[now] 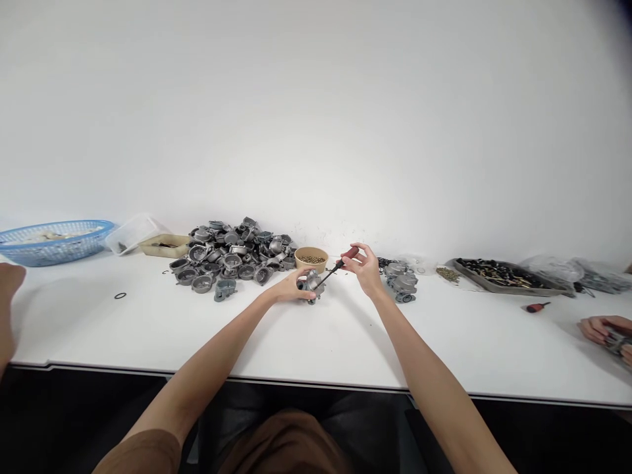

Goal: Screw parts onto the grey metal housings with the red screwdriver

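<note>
My left hand (291, 287) is closed round a grey metal carburetor (313, 282), holding it on the white table in front of me. In my right hand (364, 266) is a screwdriver (349, 253) with a dark red handle, gripped by the fingertips. Its shaft slants down to the left, and the tip meets the carburetor; the exact spot of contact is too small to make out. Just behind the carburetor stands a round tan tub (311, 252) of small brass-coloured screws. Right of my right hand sit more grey carburetors (401, 282).
Left of my hands lies a heap of grey metal bowls (232, 253). Farther left are a yellowish tray (165, 245), a blue basket (59, 243) and a black ring (120, 295). To the right are a grey tray (508, 288), another screwdriver (537, 307) and a co-worker's hands (600, 328).
</note>
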{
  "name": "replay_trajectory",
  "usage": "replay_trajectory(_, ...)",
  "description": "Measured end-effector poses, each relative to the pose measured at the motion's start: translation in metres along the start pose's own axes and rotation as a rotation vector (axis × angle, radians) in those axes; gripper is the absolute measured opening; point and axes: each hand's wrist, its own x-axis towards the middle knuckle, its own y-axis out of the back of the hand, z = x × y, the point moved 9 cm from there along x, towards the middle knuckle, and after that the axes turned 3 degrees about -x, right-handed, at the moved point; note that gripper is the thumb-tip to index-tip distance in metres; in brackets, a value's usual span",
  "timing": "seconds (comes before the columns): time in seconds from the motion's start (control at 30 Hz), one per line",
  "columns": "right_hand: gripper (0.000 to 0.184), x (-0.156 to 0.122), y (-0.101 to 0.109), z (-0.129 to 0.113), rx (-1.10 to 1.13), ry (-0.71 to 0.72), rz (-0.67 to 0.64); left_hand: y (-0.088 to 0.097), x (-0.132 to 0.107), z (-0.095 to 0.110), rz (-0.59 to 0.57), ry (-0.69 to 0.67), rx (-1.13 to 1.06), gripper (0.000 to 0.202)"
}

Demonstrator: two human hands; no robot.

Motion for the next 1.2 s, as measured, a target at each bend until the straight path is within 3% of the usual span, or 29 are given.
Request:
replay_trajectory(0.1,0.062,0.001,0.004,-0.004,-0.049,0.017,0.008,-0.001,-0.002,0.000,0.026,-0.019,0.110,0.097)
replay_trajectory(0.33,0.049,0.005,0.013,-0.009,-0.157,0.048,-0.013,0.008,-0.002,0.005,0.139,-0.028,0.157,0.082)
replay_trajectory(0.6,0.043,0.007,0.016,0.022,-0.169,-0.085,-0.154,0.022,-0.004,-0.001,0.124,0.039,0.336,0.075)
replay_trajectory(0.83,0.043,-0.001,0.021,0.059,-0.136,-0.283,-0.314,0.026,-0.005,-0.012,0.116,0.082,0.309,0.075)
replay_trajectory(1.2,0.043,-0.009,0.016,0.060,-0.110,-0.348,-0.406,0.027,-0.004,-0.014,0.224,0.049,0.378,0.061)
